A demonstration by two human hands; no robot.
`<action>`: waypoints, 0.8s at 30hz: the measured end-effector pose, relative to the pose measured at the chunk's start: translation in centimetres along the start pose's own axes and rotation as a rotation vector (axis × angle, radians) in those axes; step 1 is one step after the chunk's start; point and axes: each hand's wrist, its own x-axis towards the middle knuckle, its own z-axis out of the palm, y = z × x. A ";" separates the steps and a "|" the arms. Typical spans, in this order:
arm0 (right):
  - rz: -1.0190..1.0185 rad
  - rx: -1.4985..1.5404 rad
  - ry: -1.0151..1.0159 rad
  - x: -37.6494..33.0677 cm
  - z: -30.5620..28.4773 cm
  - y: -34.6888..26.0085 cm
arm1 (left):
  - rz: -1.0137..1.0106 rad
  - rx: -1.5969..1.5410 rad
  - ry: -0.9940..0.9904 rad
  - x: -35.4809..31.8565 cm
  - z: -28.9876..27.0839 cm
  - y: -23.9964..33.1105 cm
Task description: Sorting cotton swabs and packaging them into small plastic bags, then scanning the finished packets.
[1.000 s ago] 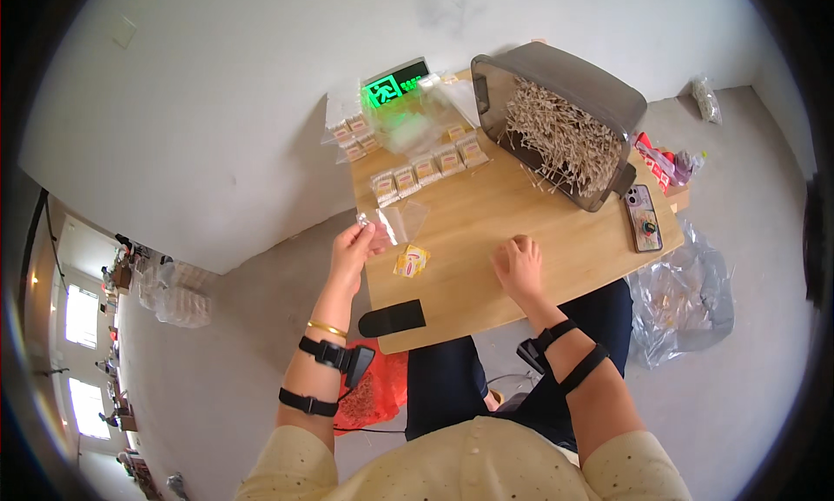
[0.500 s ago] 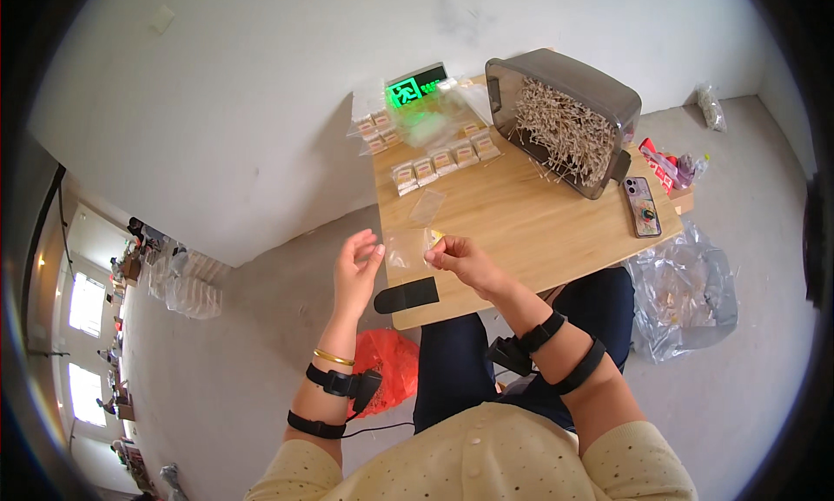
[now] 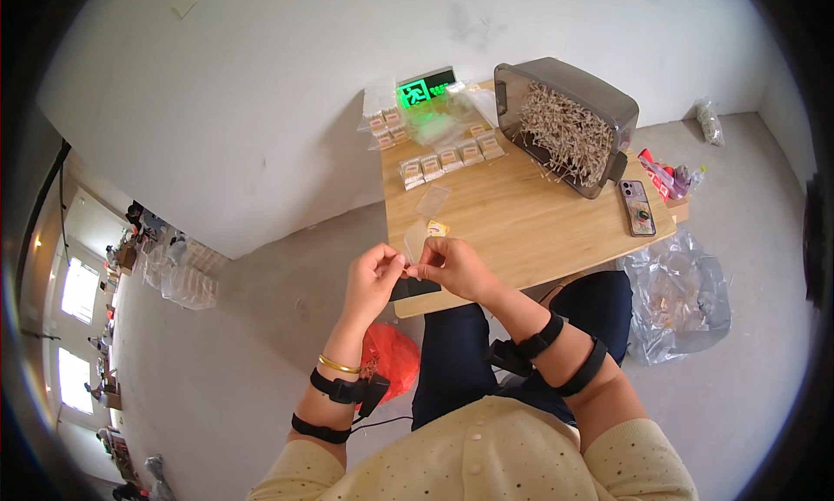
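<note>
A small clear plastic bag (image 3: 414,240) is pinched between my two hands above the near left of the wooden table (image 3: 521,219). My left hand (image 3: 373,278) has thumb and fingertips closed on one side of its near edge. My right hand (image 3: 453,268) pinches the other side, its knuckles close to the left fingertips. Just beyond the right hand a small yellow card (image 3: 438,229) lies on the table. Another flat clear bag (image 3: 433,201) lies farther back. Under my hands, a black flat piece (image 3: 413,289) is partly hidden.
A tipped grey bin (image 3: 565,75) spills thin beige sticks (image 3: 569,136). Several filled packets (image 3: 450,160) stand in a row, with more stacked behind beside a glowing green sign (image 3: 426,86). A phone (image 3: 638,208) lies at right. A red bag (image 3: 391,358) sits below the table's left edge.
My left hand has come right and down and now grips the bag, where its fingers were spread before. My right hand has dropped slightly, uncovering the yellow card. The view has shifted slightly.
</note>
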 end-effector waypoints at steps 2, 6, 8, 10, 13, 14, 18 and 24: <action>-0.040 -0.044 -0.006 -0.2 0.2 0.0 | -0.015 -0.036 -0.038 -0.5 0.1 1.4; -0.151 -0.038 0.018 -0.4 1.5 -0.1 | -0.032 0.009 -0.121 -0.9 -0.3 2.2; -0.103 -0.011 -0.038 -0.4 1.5 -0.4 | -0.044 0.015 -0.152 -1.1 -1.1 2.1; -0.089 0.057 -0.088 -0.4 1.3 -0.3 | -0.060 0.011 -0.189 -1.1 -1.9 2.1; -0.104 0.210 -0.147 -0.3 1.2 0.0 | -0.051 -0.053 -0.210 -1.2 -2.4 1.6; -0.099 0.247 -0.155 -0.3 1.2 0.0 | -0.054 -0.055 -0.193 -1.3 -2.4 1.6; -0.042 0.292 -0.109 -0.3 0.5 0.7 | -0.078 0.032 -0.128 -1.8 -2.8 1.6; 0.042 0.323 -0.045 -0.1 1.0 1.3 | 0.354 0.521 0.050 -2.4 -1.9 3.6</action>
